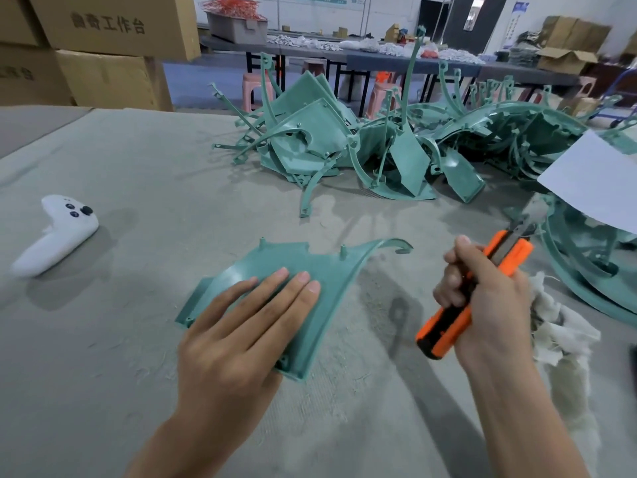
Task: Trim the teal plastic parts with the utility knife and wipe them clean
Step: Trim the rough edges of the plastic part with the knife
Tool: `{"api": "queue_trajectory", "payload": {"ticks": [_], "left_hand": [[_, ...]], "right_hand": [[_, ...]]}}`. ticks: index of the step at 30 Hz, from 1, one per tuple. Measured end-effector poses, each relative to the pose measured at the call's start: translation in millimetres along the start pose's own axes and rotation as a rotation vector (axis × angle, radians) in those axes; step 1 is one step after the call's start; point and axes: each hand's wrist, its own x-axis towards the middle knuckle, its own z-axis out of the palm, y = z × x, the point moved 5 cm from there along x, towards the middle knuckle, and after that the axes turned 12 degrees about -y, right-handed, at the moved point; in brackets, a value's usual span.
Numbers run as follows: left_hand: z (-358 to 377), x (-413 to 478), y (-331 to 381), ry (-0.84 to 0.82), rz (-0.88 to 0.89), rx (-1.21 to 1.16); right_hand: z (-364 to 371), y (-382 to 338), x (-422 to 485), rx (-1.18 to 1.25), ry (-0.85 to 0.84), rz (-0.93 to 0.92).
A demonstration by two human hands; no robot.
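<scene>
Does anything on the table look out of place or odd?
Yes: a white game controller lies at the left of the table, apart from the teal parts; it has no use in trimming.

1. The light is even, fairly bright and indoor, coming from overhead, with no hard glare on the grey table [138,339].
2. Shadows are soft-edged. The utility knife [448,322] throws a blurred dark patch toward its 8 o'clock, and the white controller [55,236] a fainter one toward 5 o'clock.
3. The white sheet [593,181] at 3 o'clock is nearly washed out.
4. The knife's blade tip is smeared, and the far room at 12 o'clock looks soft.
5. Wide-angle bending tilts the cartons [103,46] at 10 o'clock.
</scene>
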Motion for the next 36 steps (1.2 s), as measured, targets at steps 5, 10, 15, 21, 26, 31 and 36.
{"api": "queue_trajectory", "payload": {"ticks": [5, 10, 15, 21, 26, 31, 36], "left_hand": [[0.0, 2.7, 4.3, 0.002, 0.040, 0.012], [1.1, 2.9, 10.6, -0.030, 0.090, 0.039], [1.9, 2.9, 11.7, -0.008, 0.101, 0.033], [0.1, -4.6, -10.3, 0.127, -0.146, -0.152], [0.9, -4.5, -13.1, 0.149, -0.244, -0.204], [2.6, -3.3, -5.7, 0.116, -0.203, -0.090], [1.4, -2.8, -3.7, 0.109, -0.163, -0.057]], "right_hand": [[12.3, 13.8, -3.3, -0.255, -0.063, 0.081], [28.8, 18.4, -7.7, -0.270, -0.256, 0.213], [27.8, 17.3, -7.0, -0.152, -0.233, 0.159], [1.2, 2.5, -1.1, -0.148, 0.007, -0.049], [39.7, 13.7, -18.0, -0.828, -0.200, -0.175], [60.9, 17.6, -29.0, -1.199, -0.294, -0.262], [63.8, 15.8, -31.8, -1.311, -0.331, -0.296]]}}
